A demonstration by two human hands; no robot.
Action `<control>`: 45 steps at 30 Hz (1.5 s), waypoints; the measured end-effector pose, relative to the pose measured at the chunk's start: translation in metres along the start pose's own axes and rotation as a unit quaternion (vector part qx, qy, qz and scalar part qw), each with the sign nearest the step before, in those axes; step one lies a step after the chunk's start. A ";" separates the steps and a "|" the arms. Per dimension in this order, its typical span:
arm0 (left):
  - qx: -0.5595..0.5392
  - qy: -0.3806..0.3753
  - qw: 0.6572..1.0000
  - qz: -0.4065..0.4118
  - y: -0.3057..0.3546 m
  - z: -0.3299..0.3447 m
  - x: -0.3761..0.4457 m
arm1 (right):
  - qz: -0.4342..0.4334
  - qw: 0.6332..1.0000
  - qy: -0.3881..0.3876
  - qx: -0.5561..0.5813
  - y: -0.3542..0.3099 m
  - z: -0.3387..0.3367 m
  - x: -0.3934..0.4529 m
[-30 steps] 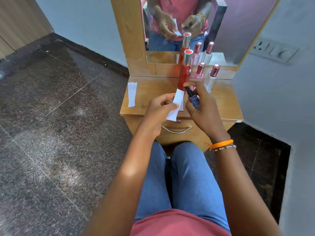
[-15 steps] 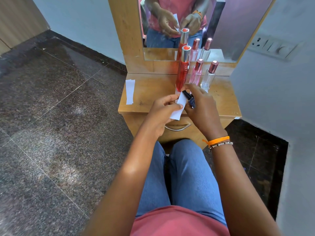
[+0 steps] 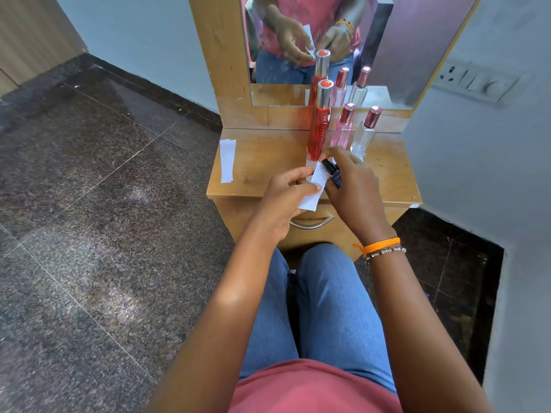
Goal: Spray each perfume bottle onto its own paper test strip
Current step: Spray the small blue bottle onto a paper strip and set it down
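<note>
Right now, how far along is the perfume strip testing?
Done: nothing visibly finished. In hand: the left hand pinches a paper strip against the small dark blue bottle gripped by the right hand. Left: the red bottle, pink bottle and clear bottle stand capped; spare strips wait.

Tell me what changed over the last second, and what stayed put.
Little changed. The right hand brought the small dark bottle closer, so its nozzle now sits right at the paper strip that the left hand pinches. Neither grip was released. The red bottle, pink bottle, clear bottle and spare strips stayed on the dresser top.
</note>
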State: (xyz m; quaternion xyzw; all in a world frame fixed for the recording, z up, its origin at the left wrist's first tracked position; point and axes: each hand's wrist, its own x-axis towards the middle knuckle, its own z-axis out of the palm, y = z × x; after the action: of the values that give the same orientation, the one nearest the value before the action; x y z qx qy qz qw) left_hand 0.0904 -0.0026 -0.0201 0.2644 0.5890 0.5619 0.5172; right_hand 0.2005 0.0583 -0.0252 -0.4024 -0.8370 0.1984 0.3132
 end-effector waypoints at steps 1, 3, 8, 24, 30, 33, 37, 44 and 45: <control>0.002 0.001 1.000 0.000 -0.001 0.000 0.000 | 0.004 1.000 0.006 0.003 0.000 0.000 0.001; 0.004 0.002 1.000 0.000 -0.001 0.000 0.000 | 0.010 1.000 0.015 0.024 0.001 0.001 0.002; -0.009 0.018 1.000 0.017 -0.002 0.001 0.000 | 0.121 0.967 0.030 0.220 0.000 -0.005 0.005; 0.277 0.207 0.923 0.171 -0.011 -0.013 0.020 | 0.314 0.845 -0.014 0.432 0.010 -0.013 0.006; 0.378 0.201 0.892 0.143 -0.017 -0.011 0.039 | 0.311 0.866 0.003 0.392 0.026 -0.020 0.004; 0.384 0.200 0.890 0.143 -0.021 -0.009 0.043 | 0.313 0.876 0.016 0.367 0.039 -0.026 0.003; 0.371 0.186 0.897 0.151 -0.023 -0.002 0.045 | 0.315 0.894 0.062 0.312 0.062 -0.033 0.004; 0.330 0.112 0.920 0.181 -0.015 0.037 0.042 | 0.265 0.954 0.078 0.117 0.089 -0.040 0.029; 0.328 0.102 0.921 0.183 -0.016 0.042 0.043 | 0.262 0.957 0.074 0.099 0.092 -0.040 0.034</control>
State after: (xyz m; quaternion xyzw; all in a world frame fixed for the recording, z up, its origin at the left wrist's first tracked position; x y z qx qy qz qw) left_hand 0.1188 0.0486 -0.0413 0.4639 0.7310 0.4460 0.2271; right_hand 0.2624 0.1434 -0.0378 -0.5884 -0.6527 0.3250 0.3494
